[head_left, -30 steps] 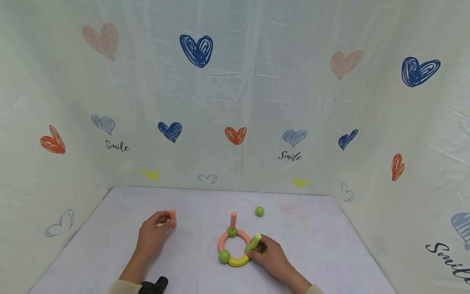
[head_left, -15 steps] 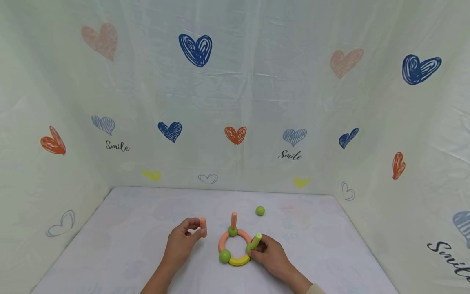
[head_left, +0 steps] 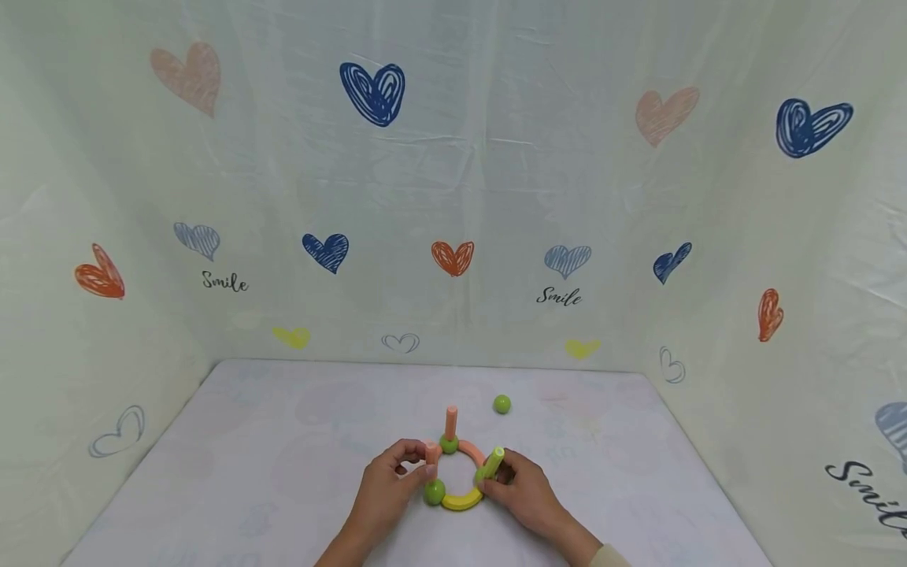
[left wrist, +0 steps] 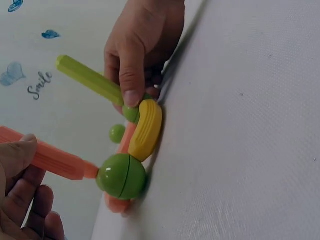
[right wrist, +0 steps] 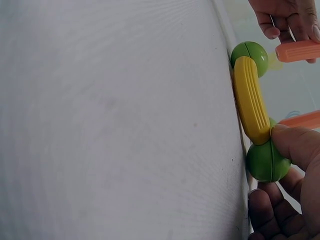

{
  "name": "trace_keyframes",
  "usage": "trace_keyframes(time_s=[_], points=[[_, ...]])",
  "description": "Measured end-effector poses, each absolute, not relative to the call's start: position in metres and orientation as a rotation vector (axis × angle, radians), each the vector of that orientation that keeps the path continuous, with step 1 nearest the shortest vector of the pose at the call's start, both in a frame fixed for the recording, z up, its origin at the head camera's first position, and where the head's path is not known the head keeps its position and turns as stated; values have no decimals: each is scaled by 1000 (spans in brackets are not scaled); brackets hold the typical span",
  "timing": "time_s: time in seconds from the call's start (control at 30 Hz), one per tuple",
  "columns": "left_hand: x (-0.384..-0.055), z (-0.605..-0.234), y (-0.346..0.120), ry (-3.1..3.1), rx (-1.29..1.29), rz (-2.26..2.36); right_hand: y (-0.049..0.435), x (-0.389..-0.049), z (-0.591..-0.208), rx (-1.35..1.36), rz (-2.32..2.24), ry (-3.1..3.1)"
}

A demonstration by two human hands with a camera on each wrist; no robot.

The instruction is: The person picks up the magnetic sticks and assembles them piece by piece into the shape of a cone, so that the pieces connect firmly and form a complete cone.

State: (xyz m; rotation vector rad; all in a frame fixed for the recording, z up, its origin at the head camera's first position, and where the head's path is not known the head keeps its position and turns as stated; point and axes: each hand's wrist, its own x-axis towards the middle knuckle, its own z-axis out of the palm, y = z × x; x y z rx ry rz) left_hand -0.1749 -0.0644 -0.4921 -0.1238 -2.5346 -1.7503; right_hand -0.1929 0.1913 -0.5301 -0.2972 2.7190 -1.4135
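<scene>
On the white table lies a ring of toy pieces: green balls joined by salmon curved bars (head_left: pixel 471 452) and a yellow curved bar (head_left: pixel 462 501). My left hand (head_left: pixel 386 487) pinches a salmon rod (left wrist: pixel 59 160) above the front-left green ball (left wrist: pixel 121 176). The rod's narrow end is right by that ball; whether it touches, I cannot tell. With thumb and fingers, my right hand (head_left: pixel 527 492) grips the right-hand green ball (right wrist: pixel 269 161), from which a light green rod (left wrist: pixel 90 80) rises at a tilt. Another salmon rod (head_left: pixel 451 423) stands upright on the far ball (head_left: pixel 449 445).
A loose green ball (head_left: pixel 502 404) rests on the table behind the ring, to the right. Pale curtains (head_left: pixel 489 181) printed with hearts enclose the table (head_left: pixel 283 409) at the back and sides.
My left hand has carried the salmon rod rightward from the table's left part to above the front-left ball. The right hand keeps its grip at the ring, nearly still.
</scene>
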Motion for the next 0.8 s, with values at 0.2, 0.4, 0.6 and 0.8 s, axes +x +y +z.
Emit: trace_keyframes(time_s=[0.2, 0.4, 0.6, 0.8], points=[[-173, -495, -59, -2549, -168, -1729, 192, -193, -530, -304, -1421, 2722], [-172, -503, -58, -2598, -191, -1690, 193, -195, -531, -309, -1409, 2734], [-173, -517, -57, -2706, -194, -1558, 194, -194, -531, -301, -1394, 2733], [-172, -523, -55, -2757, -151, -1469, 195, -194, -531, -305, -1365, 2744]])
